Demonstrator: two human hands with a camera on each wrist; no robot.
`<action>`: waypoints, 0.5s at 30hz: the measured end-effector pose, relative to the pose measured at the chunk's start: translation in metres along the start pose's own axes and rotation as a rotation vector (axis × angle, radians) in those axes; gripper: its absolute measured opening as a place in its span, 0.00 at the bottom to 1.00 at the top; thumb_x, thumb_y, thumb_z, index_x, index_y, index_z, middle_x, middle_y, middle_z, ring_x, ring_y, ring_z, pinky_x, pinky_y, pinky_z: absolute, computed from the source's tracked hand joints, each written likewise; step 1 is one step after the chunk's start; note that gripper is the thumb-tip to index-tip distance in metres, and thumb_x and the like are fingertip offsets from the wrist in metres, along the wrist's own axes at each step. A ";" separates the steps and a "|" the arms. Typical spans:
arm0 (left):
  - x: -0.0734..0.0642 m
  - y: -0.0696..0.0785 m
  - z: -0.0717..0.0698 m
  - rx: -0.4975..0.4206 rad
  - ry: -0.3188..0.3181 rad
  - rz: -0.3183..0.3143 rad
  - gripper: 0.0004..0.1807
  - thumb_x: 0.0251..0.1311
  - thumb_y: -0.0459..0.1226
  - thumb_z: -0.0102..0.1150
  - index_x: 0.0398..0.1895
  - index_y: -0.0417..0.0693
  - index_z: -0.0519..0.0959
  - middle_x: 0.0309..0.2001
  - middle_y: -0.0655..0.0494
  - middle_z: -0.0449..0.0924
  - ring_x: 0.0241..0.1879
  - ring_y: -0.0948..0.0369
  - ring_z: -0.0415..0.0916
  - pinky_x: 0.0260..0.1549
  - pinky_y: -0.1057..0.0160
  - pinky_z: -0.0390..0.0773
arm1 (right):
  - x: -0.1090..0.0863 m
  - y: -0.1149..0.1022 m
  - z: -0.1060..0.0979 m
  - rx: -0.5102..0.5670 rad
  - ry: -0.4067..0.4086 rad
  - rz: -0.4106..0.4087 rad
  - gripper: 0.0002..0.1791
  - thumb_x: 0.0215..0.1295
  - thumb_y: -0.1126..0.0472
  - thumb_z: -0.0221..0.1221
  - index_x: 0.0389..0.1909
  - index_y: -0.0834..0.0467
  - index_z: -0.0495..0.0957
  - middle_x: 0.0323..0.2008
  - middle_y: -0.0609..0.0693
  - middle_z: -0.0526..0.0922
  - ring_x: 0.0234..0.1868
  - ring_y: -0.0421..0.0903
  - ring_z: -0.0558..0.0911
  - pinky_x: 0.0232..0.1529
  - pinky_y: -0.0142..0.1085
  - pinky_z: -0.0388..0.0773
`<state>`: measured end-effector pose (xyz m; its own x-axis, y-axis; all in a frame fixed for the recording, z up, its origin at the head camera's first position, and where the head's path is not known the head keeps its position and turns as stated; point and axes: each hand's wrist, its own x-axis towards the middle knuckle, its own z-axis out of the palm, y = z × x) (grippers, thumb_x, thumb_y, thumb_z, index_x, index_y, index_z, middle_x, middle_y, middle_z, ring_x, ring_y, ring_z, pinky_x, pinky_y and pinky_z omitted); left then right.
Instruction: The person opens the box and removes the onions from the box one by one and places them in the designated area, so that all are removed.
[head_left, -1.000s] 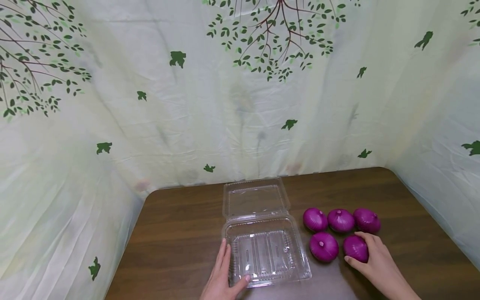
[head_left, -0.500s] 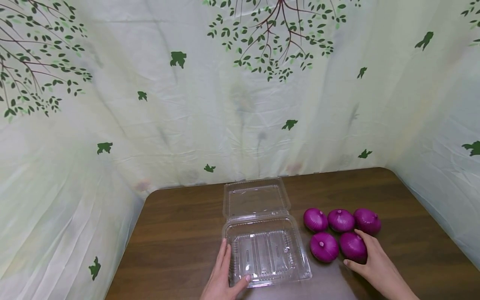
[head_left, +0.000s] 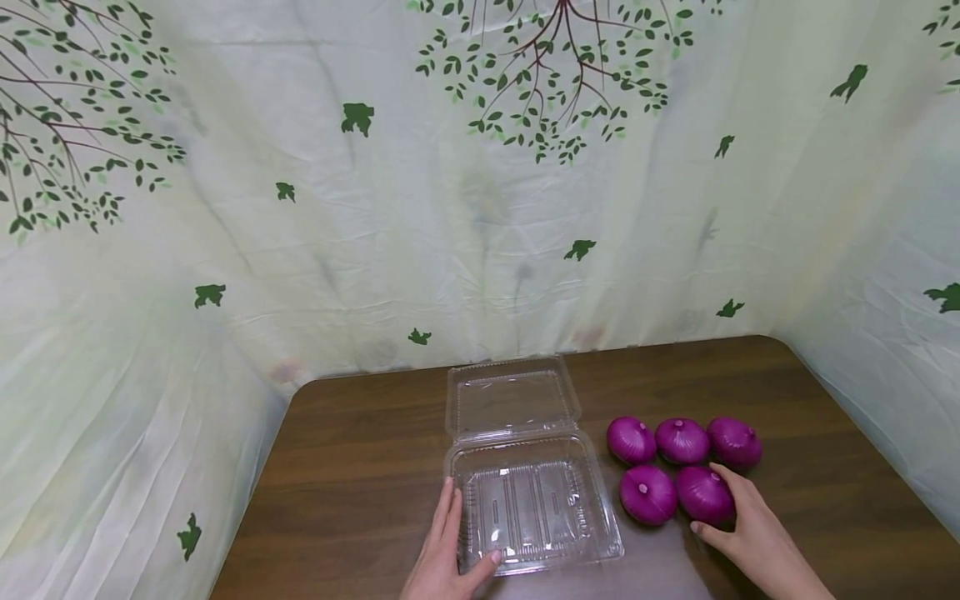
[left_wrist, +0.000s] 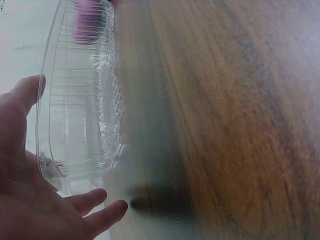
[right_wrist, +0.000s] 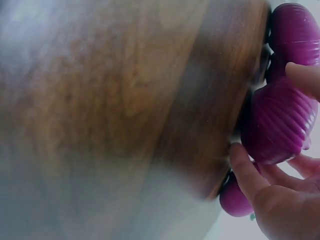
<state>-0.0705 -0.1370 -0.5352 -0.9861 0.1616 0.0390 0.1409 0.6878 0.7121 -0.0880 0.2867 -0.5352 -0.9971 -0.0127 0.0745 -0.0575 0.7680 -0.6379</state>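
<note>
Red onions with shiny purple skins lie in two rows on the right of the table. My right hand point(head_left: 750, 533) curls round the front-right onion point(head_left: 705, 494), thumb at its near side and index finger at its far right. The right wrist view has this onion point(right_wrist: 277, 125) between thumb and fingers. It sits right beside the front-left onion point(head_left: 647, 494). A clear plastic clamshell box point(head_left: 525, 500) lies with its lid folded back. My left hand point(head_left: 450, 558) rests against its left side, fingers straight, thumb at the front rim.
Behind stand the back-left onion point(head_left: 631, 440), the back-middle onion point(head_left: 682, 442) and the back-right onion point(head_left: 734, 442). The box's lid point(head_left: 513, 398) reaches towards the back edge of the brown wooden table point(head_left: 360, 483). A leaf-print curtain point(head_left: 480, 208) hangs behind.
The front-right onion has shifted left, up beside the front-left one, with my right hand at it. My left hand and the box have stayed in place.
</note>
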 end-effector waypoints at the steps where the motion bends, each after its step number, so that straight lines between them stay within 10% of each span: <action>1: 0.000 0.000 0.000 0.001 0.000 0.000 0.55 0.55 0.58 0.66 0.76 0.35 0.52 0.79 0.51 0.38 0.71 0.39 0.50 0.58 0.33 0.63 | -0.001 -0.001 0.000 0.003 -0.001 0.003 0.50 0.52 0.50 0.73 0.68 0.68 0.58 0.61 0.72 0.65 0.58 0.69 0.70 0.49 0.66 0.70; 15: -0.001 -0.003 0.001 -0.005 0.007 0.021 0.54 0.57 0.59 0.63 0.76 0.35 0.52 0.79 0.51 0.37 0.71 0.38 0.50 0.57 0.31 0.63 | -0.009 -0.012 -0.002 0.011 0.068 0.012 0.47 0.57 0.47 0.70 0.69 0.66 0.58 0.61 0.70 0.65 0.58 0.70 0.66 0.49 0.68 0.66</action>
<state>-0.0703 -0.1383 -0.5385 -0.9835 0.1709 0.0591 0.1613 0.6810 0.7143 -0.0786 0.2786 -0.5267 -0.9922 0.0398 0.1185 -0.0468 0.7608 -0.6473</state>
